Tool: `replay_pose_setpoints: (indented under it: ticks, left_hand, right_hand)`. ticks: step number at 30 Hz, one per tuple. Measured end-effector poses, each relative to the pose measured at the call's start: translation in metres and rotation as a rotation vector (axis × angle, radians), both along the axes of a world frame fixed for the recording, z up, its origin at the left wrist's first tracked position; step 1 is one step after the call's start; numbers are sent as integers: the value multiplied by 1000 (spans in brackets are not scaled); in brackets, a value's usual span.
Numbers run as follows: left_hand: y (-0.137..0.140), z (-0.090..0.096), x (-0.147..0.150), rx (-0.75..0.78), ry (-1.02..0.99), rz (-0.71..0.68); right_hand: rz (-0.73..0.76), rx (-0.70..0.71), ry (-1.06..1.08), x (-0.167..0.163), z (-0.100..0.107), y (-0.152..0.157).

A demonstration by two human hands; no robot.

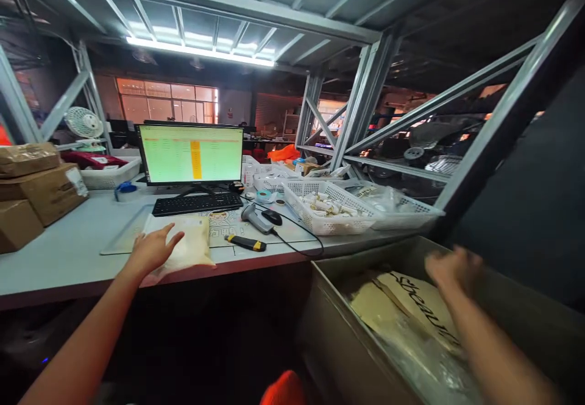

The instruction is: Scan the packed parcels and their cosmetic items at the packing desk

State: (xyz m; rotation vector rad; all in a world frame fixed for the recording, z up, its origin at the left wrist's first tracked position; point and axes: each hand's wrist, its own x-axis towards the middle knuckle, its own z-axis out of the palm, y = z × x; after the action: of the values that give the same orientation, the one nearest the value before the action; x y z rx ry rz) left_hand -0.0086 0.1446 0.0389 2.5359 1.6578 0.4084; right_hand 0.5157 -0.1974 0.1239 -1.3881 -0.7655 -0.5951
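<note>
Cream-coloured plastic makes up the packet [194, 242] at the front edge of the desk [86, 243], where the left hand [154, 250] lies over it, fingers spread, not gripping. Over the deep bin [340, 316], beside a printed bag [418, 307], the right hand [452, 268] is blurred; I cannot tell whether it grips anything. The step in hand seems to be handling packets between desk and bin; lifting this one would call for curling the fingers under its edge. Beyond it sit the keyboard [197, 204] and monitor [169, 152], with a cutter [245, 243] and scanner [256, 219] rightward
</note>
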Motion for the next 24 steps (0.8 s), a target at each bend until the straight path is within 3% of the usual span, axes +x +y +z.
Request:
replay_pose_setpoints:
  ticks: [3, 6, 8, 10, 12, 14, 18, 24]
  left_hand:
    - [6, -10, 37, -100, 2, 1]
    - [8, -41, 58, -172, 7, 15]
    - [7, -56, 58, -165, -11, 1]
    - [4, -61, 51, -138, -24, -39]
    - [0, -60, 43, -97, -27, -72]
    - [-4, -58, 39, -67, -24, -87]
    - [-7, -61, 40, -42, -28, -77]
    - [-12, -65, 40, -14, -43, -80]
  right_hand:
    - [-72, -198, -97, -11, 9, 67]
    - [152, -350, -264, -73, 12, 154]
    - [389, -563, -409, -126, 4, 205]
    - [447, -839, -429, -170, -12, 241]
    - [362, -1086, -351, -195, -32, 262]
    - [247, -1220, -249, -200, -54, 274]
    - [117, -1255, -156, -186, -85, 294]
    - [98, -1340, -99, -171, -97, 323]
